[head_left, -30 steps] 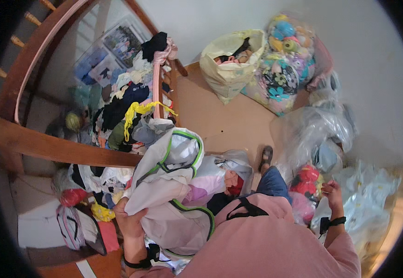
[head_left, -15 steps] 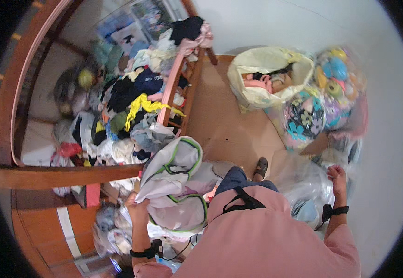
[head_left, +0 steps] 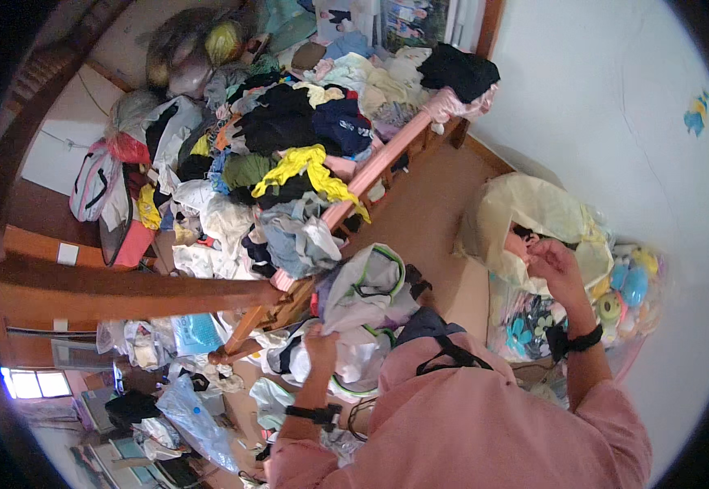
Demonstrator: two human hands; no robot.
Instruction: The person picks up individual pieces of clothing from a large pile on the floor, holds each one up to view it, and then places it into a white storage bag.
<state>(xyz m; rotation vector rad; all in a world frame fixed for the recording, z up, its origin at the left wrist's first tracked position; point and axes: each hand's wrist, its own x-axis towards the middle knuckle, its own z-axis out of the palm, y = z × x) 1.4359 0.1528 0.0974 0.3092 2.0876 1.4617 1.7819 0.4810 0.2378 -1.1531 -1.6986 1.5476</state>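
My left hand [head_left: 320, 346] is closed on the edge of a whitish bag with green and black trim [head_left: 364, 281], whose soft panels droop beside my body. My right hand [head_left: 551, 262] is over the near side of a large cream bag [head_left: 525, 208], fingers curled together. Pink and black cloth [head_left: 520, 242] shows in that bag's opening beside my fingertips. Whether those fingers pinch the cloth, the rim or nothing is hidden.
A wooden bed [head_left: 403, 147] at the left is heaped with clothes, including a yellow garment [head_left: 309, 175]. Its post and rail [head_left: 126, 297] cross the left side. Clear bags of colourful toys [head_left: 633, 285] stand by the right wall. Plastic bags [head_left: 199, 420] clutter the lower left.
My view has turned, bringing in more of the room at the lower left. My right hand has moved from beside the right wall to the cream bag. My left hand still holds the green-trimmed bag.
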